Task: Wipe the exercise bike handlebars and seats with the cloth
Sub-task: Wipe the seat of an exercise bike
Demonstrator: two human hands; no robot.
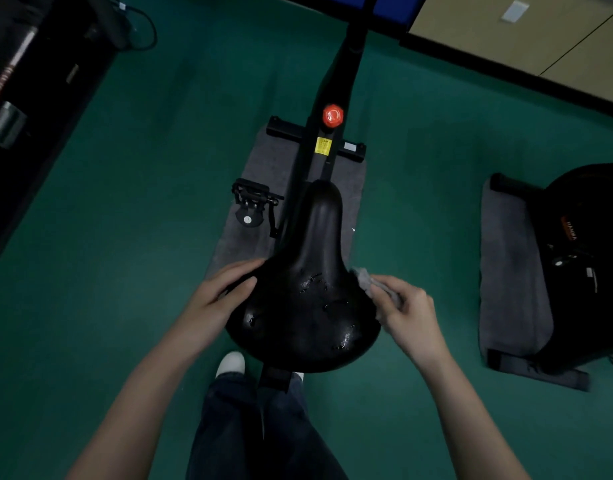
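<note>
The broad black padded saddle seat [312,299] sits between my two hands, its long axis running from near to far. The wide end is close to me and the narrow nose points away toward the round red knob [332,115] on the frame.

My right hand [409,310] is at the seat's right edge, so the wet top lies straight to its left. Beads of water show on the middle and near right of the surface. The fingers of that hand are curled around a bunched grey cloth [367,282], whose free end touches or nearly touches the seat's right flank.

My left hand [215,299] rests on the left flank with its fingers fairly straight, laid along the edge, and the thumb on top. It holds nothing.

I judge the wipe should sweep leftward across the wide part.
</note>
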